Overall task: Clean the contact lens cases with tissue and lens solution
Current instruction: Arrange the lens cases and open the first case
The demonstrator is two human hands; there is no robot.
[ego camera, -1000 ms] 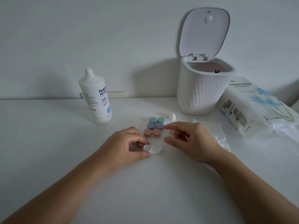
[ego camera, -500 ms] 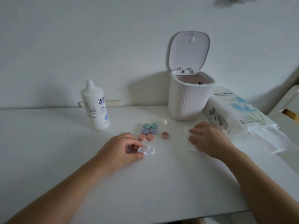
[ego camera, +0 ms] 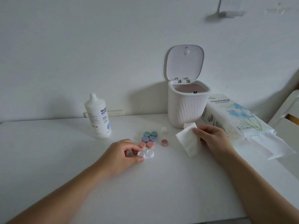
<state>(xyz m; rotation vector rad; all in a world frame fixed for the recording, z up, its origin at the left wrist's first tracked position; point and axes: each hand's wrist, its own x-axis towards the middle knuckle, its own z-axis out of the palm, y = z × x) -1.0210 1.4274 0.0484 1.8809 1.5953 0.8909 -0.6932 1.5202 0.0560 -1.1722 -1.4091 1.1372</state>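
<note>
Head | left grip pinches open case | right grip pinches tissue

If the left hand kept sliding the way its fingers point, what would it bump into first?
The left hand already pinches the open white lens case. Its fingers point right and slightly away, so next it would probably meet the loose pink cap or the hanging tissue; depth is unclear.
</note>
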